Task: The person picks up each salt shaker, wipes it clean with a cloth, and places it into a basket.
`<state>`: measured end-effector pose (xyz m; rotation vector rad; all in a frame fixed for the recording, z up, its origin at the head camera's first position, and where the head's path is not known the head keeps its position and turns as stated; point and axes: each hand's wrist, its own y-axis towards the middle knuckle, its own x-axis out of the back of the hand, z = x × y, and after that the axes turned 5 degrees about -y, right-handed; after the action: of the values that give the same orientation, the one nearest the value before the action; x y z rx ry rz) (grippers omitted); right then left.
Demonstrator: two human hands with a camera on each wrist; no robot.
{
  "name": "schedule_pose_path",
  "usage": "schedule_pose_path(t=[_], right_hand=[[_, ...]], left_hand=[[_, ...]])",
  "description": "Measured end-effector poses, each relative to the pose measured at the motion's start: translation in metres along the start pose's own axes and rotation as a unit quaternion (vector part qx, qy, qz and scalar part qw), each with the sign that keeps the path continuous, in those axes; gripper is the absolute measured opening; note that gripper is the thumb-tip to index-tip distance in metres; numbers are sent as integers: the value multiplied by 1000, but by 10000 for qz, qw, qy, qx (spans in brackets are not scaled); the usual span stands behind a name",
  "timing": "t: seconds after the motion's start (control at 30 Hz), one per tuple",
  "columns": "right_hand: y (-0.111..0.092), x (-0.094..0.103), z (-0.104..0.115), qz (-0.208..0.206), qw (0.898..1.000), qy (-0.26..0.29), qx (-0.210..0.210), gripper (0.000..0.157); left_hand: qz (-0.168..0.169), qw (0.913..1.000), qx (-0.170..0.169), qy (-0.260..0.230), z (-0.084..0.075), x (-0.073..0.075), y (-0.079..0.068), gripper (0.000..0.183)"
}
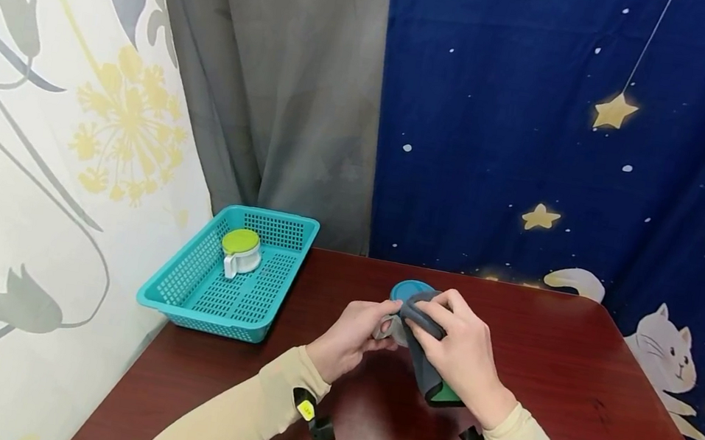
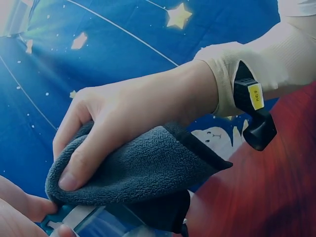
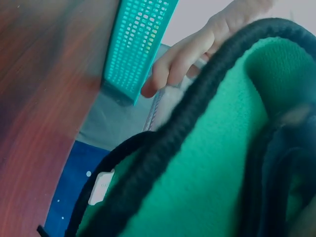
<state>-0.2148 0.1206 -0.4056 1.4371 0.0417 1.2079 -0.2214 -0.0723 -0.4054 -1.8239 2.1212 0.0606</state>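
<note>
My left hand (image 1: 351, 335) holds a small clear jar (image 1: 401, 333) with a blue lid (image 1: 412, 288) by its handle side, above the table. In my right hand (image 1: 468, 343) is a folded cleaning cloth (image 1: 421, 367), dark grey on one face and green on the other, pressed against the jar. The left wrist view shows the thumb pinching the grey side of the cloth (image 2: 143, 165) over the jar's rim. Most of the right wrist view is filled by the cloth's green face (image 3: 202, 158) and black edging; fingers of the left hand (image 3: 197, 52) show behind it.
A turquoise plastic basket (image 1: 218, 323) stands at the table's left back. Inside it sits a white-handled jar (image 1: 243, 260) with a lime-green lid. The dark red wooden table (image 1: 547, 365) extends to the right; curtains (image 1: 315, 96) hang behind it.
</note>
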Motion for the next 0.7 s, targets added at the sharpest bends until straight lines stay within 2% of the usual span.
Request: schedule_pose_path(t=[0.17, 0.43, 0.7], right_hand=[[5, 5, -4, 51, 9999, -114, 67, 21], [17, 14, -36, 249, 9951, -613, -740, 17], [16, 13, -39, 338, 9943, -493, -879, 17]], left_hand=[[61, 9999, 18, -81, 2, 0, -2, 43], [43, 10000, 83, -3, 10, 2, -4, 45], [79, 9998, 107, -120, 10, 2, -5, 39]])
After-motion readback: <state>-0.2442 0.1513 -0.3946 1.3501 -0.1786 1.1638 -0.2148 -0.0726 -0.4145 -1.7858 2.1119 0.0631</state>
